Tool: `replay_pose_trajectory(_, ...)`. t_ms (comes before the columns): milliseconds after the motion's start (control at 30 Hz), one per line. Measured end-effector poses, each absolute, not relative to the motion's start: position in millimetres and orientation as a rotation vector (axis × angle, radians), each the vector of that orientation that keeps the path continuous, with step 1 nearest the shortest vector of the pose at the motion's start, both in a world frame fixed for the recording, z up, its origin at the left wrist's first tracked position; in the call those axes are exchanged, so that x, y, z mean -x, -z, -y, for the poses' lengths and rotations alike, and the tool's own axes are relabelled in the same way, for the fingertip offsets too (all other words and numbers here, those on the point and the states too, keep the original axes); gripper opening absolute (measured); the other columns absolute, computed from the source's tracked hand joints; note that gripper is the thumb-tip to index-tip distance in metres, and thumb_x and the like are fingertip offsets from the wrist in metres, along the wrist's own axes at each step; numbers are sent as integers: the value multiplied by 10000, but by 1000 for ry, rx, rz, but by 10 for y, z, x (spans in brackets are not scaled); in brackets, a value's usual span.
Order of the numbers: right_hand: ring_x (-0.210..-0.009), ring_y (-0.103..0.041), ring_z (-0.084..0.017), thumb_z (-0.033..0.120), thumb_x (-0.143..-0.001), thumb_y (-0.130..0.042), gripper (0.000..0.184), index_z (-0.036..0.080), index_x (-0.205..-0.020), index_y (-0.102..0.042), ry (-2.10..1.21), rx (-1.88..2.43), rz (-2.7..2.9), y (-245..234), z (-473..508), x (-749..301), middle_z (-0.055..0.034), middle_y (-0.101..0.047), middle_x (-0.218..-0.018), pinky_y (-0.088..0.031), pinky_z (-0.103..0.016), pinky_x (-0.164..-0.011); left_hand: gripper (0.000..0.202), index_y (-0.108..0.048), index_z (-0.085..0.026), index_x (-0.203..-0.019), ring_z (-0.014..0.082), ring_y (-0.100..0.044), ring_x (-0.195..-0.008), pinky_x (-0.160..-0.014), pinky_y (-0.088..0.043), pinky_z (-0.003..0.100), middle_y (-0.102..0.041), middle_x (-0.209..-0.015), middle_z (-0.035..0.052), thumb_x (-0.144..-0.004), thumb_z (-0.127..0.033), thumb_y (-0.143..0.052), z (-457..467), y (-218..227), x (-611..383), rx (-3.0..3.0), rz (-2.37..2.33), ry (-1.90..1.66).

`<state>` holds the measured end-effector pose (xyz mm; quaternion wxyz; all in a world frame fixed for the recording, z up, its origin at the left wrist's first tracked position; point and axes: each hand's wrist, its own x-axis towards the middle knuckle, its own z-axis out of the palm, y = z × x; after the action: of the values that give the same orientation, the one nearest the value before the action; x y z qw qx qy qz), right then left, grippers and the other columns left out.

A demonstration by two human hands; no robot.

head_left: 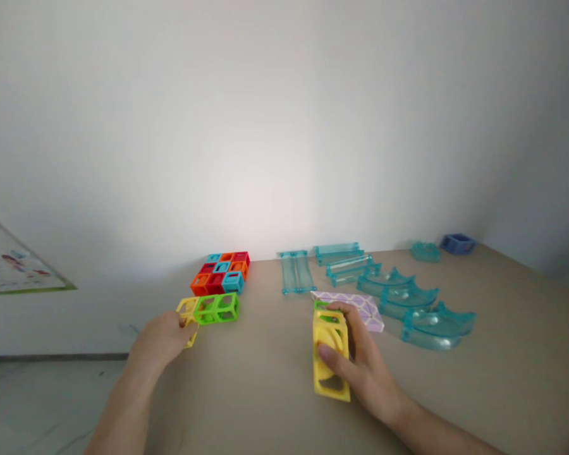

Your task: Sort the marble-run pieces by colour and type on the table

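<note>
The pale wall point(284, 139) backs the tan table point(265, 385), on which coloured construction pieces lie in groups. Both hands are engaged: the right hand point(370, 376) grips an upright yellow frame point(330, 338), thumb on its near face, in front and left of a lilac plate point(367, 309); the left hand point(161, 341) is closed, fingers pinched, about a yellow block point(188, 306) farther left. Curved teal channels point(436, 323) cluster at the right, with straight teal channels point(289, 273) left of them, some side by side along the far edge. At far left, nine cubes point(222, 268) in blue, orange and red form a square of three by three, to all appearance finished. Green cubes point(216, 308) stand just nearer, beside the yellow block; this row appears unfinished, and the yellow frame is not yet set among the groups. No box or tray is visible; the cubes are open frames, and the inside of the small blue frame point(458, 244), far right, cannot be made out.
</note>
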<state>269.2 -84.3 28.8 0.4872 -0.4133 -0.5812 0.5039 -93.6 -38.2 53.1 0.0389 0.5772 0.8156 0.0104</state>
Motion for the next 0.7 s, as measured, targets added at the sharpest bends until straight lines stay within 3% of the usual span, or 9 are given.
replay_pose_trajectory(333, -852, -566, -205, 487, -817, -653, 537, 279, -1203, -343, -1236, 1016, 1424, -310, 848, -2682, -31, -537, -1001, -502, -314, -670, 307, -680, -181, -725, 315, -676, -771, -632, -430, 332, -722, -762, 139, -809, -416, -501, 302, -507, 921, -1798, -2583, -200)
replay_pose_trajectory(400, -839, -568, -199, 480, -822, -651, 530, 281, -1205, -342, -1247, 1009, 1411, -305, 850, -2674, -26, -542, -987, -503, -307, -662, 301, -675, -160, -765, 334, -657, -840, -696, -455, 359, -703, -784, 156, -800, -419, -525, 290, -523, 875, -1902, -2665, -406)
replay_pose_trajectory(467, -833, -568, -193, 471, -829, -649, 523, 286, -1206, -337, -1255, 1002, 1402, -297, 853, -2662, -18, -544, -974, -507, -305, -671, 291, -653, -155, -833, 320, -632, -893, -763, -465, 373, -680, -860, 151, -801, -426, -550, 305, -543, 754, -2032, -2678, -827)
replay_pose_trajectory(567, -818, -569, -179, 471, -837, -645, 513, 290, -1189, -318, -1250, 1004, 1387, -279, 861, -2640, -6, -539, -960, -509, -310, -697, 235, -583, -196, -812, 207, -611, -764, -740, -476, 308, -635, -823, 55, -833, -430, -570, 416, -538, 387, -2177, -2141, -1385)
replay_pose_trajectory(700, -750, -555, -164, 481, -832, -640, 497, 279, -1131, -298, -1227, 1041, 1356, -247, 875, -2630, 27, -514, -871, -498, -306, -678, 208, -574, -199, -860, 161, -553, -733, -690, -447, 266, -571, -778, 20, -859, -407, -592, 698, -420, -288, -2294, -1249, -1117)
